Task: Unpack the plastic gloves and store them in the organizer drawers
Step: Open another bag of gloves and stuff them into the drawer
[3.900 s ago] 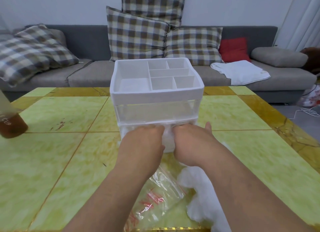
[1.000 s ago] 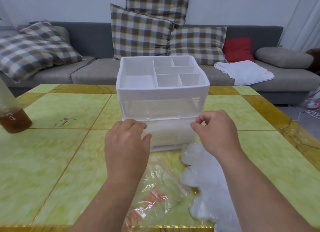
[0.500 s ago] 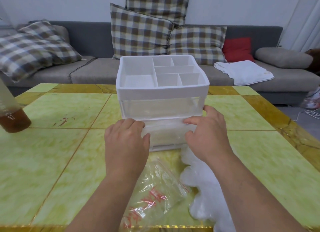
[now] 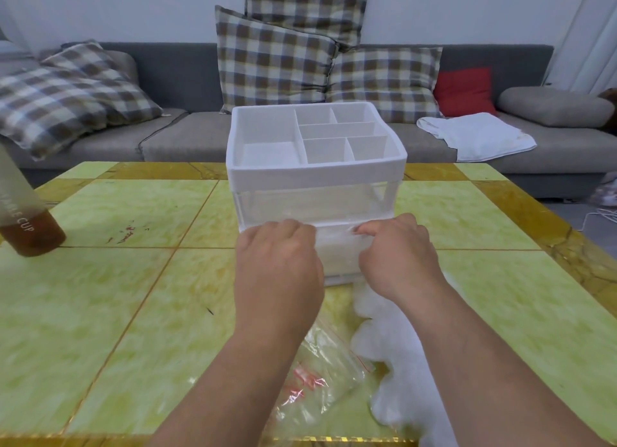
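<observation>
Plastic gloves (image 4: 337, 246) fill the lower drawer (image 4: 339, 276) of the organizer (image 4: 317, 174), showing between your two grips. Well left of them stands a drink bottle (image 4: 28, 223), out of the way. Your left hand (image 4: 278, 258) and right hand (image 4: 397, 253) curl their fingers over the drawer's top edge, probably tucking film down so the drawer can close. Whether they pinch gloves, you can't tell. Nearer you lies the emptied zip bag (image 4: 320, 376), and loose gloves (image 4: 384, 339) wait under your right wrist.
</observation>
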A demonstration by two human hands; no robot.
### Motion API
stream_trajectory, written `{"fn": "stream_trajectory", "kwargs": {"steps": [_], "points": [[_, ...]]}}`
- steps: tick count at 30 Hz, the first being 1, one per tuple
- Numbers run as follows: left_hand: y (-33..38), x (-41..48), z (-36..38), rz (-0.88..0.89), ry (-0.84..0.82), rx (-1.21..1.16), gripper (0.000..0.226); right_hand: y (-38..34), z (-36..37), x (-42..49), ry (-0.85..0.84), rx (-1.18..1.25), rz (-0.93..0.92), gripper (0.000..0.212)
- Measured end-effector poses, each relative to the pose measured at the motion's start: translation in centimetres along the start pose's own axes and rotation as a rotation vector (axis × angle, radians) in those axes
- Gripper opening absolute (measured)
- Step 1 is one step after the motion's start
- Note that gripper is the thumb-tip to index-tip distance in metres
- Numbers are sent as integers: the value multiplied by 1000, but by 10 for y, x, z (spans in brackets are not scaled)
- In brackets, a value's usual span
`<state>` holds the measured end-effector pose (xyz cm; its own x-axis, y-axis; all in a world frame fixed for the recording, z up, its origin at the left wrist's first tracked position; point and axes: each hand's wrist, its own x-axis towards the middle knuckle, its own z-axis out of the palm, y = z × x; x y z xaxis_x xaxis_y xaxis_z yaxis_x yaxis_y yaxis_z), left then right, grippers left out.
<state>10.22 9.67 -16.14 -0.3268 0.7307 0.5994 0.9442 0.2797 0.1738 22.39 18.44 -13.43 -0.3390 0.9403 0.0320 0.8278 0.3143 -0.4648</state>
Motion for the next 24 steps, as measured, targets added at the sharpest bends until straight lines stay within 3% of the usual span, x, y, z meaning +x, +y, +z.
{"fn": "stream_trajectory", "kwargs": {"steps": [2, 5, 10, 12, 16, 20, 24], "points": [[12, 1, 6, 141, -55, -69, 35, -1, -2, -2, -13, -3, 5, 57], [23, 5, 13, 215, -208, -109, 64, -3, -3, -4, 4, -30, -3, 54], [27, 8, 11, 190, -279, -96, 68, -3, -9, -5, -7, 106, -42, 57], [33, 12, 8, 158, -287, -55, 61, 1, -18, -6, 12, 250, -14, 45], [52, 21, 1, 34, -323, 56, 21, 20, -22, 6, 174, 439, 93, 33], [56, 23, 4, -1, -266, 71, 17, 32, -10, 16, 253, 511, 100, 27], [39, 19, 8, -15, -164, -16, 16, 36, -6, 19, 204, 592, 53, 31]]}}
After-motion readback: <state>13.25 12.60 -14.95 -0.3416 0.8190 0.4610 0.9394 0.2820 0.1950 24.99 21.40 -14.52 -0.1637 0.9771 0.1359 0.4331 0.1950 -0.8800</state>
